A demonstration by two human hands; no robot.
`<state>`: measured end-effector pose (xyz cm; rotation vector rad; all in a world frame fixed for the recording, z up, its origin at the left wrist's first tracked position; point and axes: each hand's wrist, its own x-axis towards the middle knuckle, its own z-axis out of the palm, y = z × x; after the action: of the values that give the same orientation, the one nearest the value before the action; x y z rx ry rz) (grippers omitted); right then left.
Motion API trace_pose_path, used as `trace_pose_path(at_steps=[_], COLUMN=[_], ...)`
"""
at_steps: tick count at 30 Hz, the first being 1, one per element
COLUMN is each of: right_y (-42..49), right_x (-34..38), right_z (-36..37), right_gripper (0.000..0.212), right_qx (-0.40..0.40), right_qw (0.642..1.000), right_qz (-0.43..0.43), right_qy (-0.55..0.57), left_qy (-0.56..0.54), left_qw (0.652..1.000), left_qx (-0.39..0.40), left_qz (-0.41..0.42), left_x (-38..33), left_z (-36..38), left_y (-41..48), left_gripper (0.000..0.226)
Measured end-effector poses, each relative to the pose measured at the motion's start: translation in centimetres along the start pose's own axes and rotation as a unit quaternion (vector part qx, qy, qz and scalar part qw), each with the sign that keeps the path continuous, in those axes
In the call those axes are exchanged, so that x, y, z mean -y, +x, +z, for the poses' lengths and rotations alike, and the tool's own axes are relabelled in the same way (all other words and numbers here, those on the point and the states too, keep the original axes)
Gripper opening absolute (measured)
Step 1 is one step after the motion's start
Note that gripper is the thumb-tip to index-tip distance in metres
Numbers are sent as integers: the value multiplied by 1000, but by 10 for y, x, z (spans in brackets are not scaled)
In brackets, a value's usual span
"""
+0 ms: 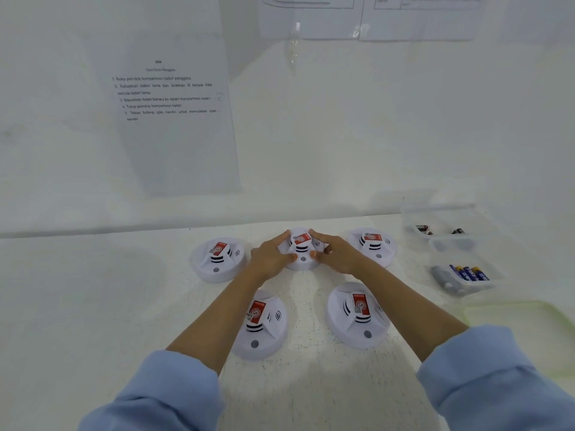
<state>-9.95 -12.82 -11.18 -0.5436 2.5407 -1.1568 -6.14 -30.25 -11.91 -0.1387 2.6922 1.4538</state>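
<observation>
White smoke detector, back row centre, on the table.
I am gripping it with left hand and right hand, fingers curled round opposite rims; even pressure should be keeping it level.

One wide-angle view from the person's head looks forward and down, close over a white table, the middle smoke alarm centred, the wall filling the upper half.

detector: smooth white plastic | table: matt white | sleeve: cloth
</observation>
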Motion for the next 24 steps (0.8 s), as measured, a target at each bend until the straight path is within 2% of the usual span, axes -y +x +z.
trace_pose_path(at_steps=[2, 4, 7, 9, 11, 14, 16, 18, 21, 23, 24], right_y=[-4, -12, -29, -39, -53, -74, -89, -102, -112, -115, -116], right_x=[4, 14, 40, 58, 72, 79, 76, 69, 60, 57, 56], right_z=[0, 0, 4, 12, 26, 45, 59, 73, 90, 97, 100], right_gripper=[61, 65, 68, 66, 66, 76, 87, 101, 114, 112, 110], right_qx=[-3, -40, -118, -126, -89, 9, 66, 101, 101, 73, 60], right_qw=[1000, 999, 992, 989, 991, 994, 993, 991, 991, 993, 992], right_qz=[8, 0, -40, -58, -59, -29, -18, -12, -16, -24, -25], right_qy=[-18, -31, 22, 60, 77, 105, 99, 91, 80, 93, 105], left_qy=[-20, -71, -109, -110, -109, -116, -99, -72, -28, -18, -19], left_qw=[1000, 997, 993, 990, 988, 985, 985, 985, 989, 992, 995], left_qx=[-11, -10, 47, 81, 100, 114, 134, 149, 143, 120, 100], left_qz=[0, -1, -18, -33, -50, -47, -44, -45, -35, -22, -16], left_x=[-1, -5, -6, -5, 1, 12, 23, 31, 40, 42, 41], left_z=[-5, -16, -39, -51, -57, -61, -63, -62, -56, -48, -43], left_y=[-5, -19, -42, -60, -81, -105, -119, -135, -151, -157, -160], left_gripper=[68, 63, 60, 59, 65, 64, 89, 103, 122, 119, 109])
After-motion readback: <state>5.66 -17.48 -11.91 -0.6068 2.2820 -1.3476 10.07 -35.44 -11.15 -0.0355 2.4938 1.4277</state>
